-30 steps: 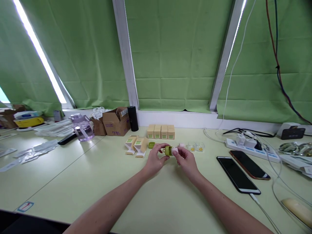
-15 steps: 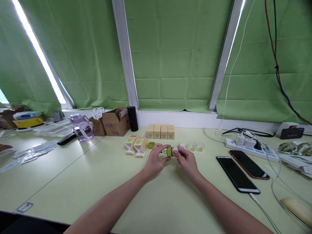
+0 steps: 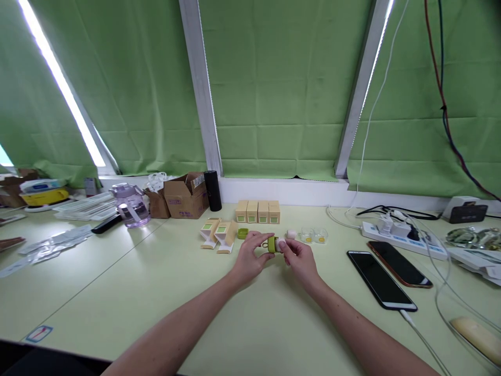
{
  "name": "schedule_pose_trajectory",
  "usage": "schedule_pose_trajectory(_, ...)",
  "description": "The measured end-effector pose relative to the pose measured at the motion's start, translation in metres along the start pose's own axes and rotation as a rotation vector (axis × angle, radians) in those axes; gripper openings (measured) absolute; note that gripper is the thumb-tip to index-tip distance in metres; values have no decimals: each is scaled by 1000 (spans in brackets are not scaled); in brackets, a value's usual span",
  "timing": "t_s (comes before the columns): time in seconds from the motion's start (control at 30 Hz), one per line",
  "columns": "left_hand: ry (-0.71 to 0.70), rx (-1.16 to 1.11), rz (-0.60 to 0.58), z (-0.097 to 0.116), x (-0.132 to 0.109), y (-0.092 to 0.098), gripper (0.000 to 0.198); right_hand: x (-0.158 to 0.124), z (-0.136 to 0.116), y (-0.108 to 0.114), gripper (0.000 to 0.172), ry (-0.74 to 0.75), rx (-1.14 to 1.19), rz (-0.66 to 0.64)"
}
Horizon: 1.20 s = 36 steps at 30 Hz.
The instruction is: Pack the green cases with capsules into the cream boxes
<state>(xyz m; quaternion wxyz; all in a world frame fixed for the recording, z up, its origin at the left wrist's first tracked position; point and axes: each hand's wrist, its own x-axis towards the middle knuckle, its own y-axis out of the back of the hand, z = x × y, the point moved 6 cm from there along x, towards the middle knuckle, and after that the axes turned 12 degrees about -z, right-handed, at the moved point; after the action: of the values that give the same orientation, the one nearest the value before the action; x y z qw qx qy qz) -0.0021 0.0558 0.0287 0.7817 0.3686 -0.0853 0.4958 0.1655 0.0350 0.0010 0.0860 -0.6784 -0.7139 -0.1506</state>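
Just above the table, my left hand [image 3: 252, 257] grips a small olive-green cylindrical case with a loop [image 3: 272, 244] between thumb and fingers. My right hand [image 3: 301, 259] pinches a small white piece [image 3: 280, 243] at the right end of that case. Whether the white piece is inside the case or only against it, I cannot tell. Behind my hands lie a second green piece [image 3: 242, 233], a pale pink-white cylinder [image 3: 291, 234] and clear round containers [image 3: 313, 236] with yellow spots inside. Two opened cardboard boxes [image 3: 226, 236] stand left of my left hand.
Several small closed cardboard boxes [image 3: 257, 212] line the back. A brown carton [image 3: 186, 196], a black cylinder [image 3: 213, 191] and a purple water jug [image 3: 131, 204] are at left. Two phones [image 3: 381, 279], a power strip [image 3: 405, 240], cables and a computer mouse [image 3: 478, 338] occupy the right.
Both hands hold nearly the same position on the green case and white piece. At the far left edge, a brown item on the table has shifted slightly.
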Motion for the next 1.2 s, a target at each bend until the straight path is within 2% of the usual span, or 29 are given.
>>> schedule_pose_trajectory(0.43,14,-15,-13,-1,1,-1,52,1,-5,1,50,10,-49,-30)
schedule_pose_trajectory(0.73,-31,34,-46,3,0,-3,50,0,-6,-1,54,28,-90,-35)
schedule_pose_trajectory(1.2,-34,84,-33,4,-2,-8,49,-1,2,-1,57,-8,-69,17)
